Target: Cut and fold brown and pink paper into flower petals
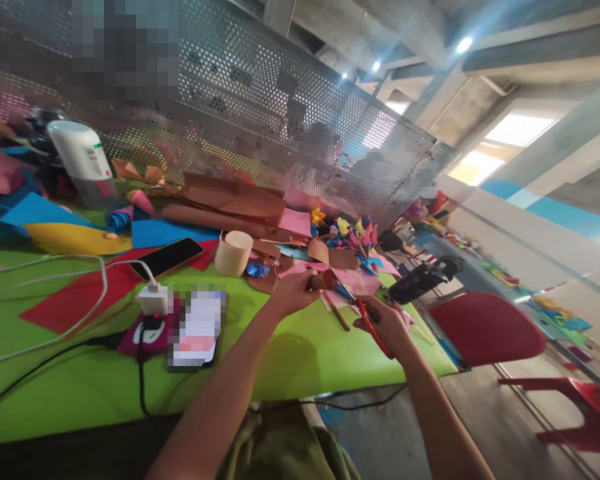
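My left hand (294,291) is closed on a small brown paper piece (326,280) held over the green table (80,393). My right hand (387,325) grips red-handled scissors (373,328), their blades pointing up toward the brown piece. Pink paper scraps (353,280) lie under both hands. A brown stick (337,312) rests on the table just below my left hand.
A roll of tape (234,253), a black phone (167,257), a white charger with cables (153,299), coloured paper sheets (167,233) and folded paper flowers (353,233) crowd the table. A perforated metal screen (260,100) backs it. Red chairs (485,327) stand to the right.
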Demonstrator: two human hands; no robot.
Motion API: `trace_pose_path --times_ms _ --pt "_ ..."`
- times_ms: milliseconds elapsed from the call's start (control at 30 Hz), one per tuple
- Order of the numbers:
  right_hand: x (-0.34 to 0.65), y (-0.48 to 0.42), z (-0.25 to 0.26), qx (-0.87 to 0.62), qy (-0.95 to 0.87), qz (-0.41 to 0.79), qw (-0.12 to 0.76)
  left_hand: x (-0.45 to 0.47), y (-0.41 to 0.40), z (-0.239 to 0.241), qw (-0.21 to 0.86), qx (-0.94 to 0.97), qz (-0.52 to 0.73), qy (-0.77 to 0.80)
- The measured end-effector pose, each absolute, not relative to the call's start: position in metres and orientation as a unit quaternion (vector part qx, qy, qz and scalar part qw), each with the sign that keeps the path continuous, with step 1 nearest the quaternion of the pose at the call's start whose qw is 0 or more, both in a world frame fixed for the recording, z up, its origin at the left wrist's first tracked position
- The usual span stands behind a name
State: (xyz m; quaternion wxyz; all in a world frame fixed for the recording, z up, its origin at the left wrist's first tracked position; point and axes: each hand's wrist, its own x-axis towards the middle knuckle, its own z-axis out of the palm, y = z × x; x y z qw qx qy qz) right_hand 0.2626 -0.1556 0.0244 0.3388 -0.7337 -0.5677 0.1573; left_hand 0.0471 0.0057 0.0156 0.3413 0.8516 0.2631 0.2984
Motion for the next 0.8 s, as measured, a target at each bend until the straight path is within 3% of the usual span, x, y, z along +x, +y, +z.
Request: trace_pose_path --times_ms 367,567,800 --pt "0.270 -0.143 0.018 -0.738 -0.538 0.149 0.379 0.048 0.007 0.013 0.358 0.841 0.307 0.264" --pt "0.313 -0.106 0.003 -0.832 -0.507 -0.022 0.223 0.048 0.009 0.008 0.432 0.803 0.335 0.237" --pt "0.335 -0.082 0.008 -0.859 -0.486 -0.034 0.157 0.050 0.013 0.005 0.421 0.807 0.320 0.264"
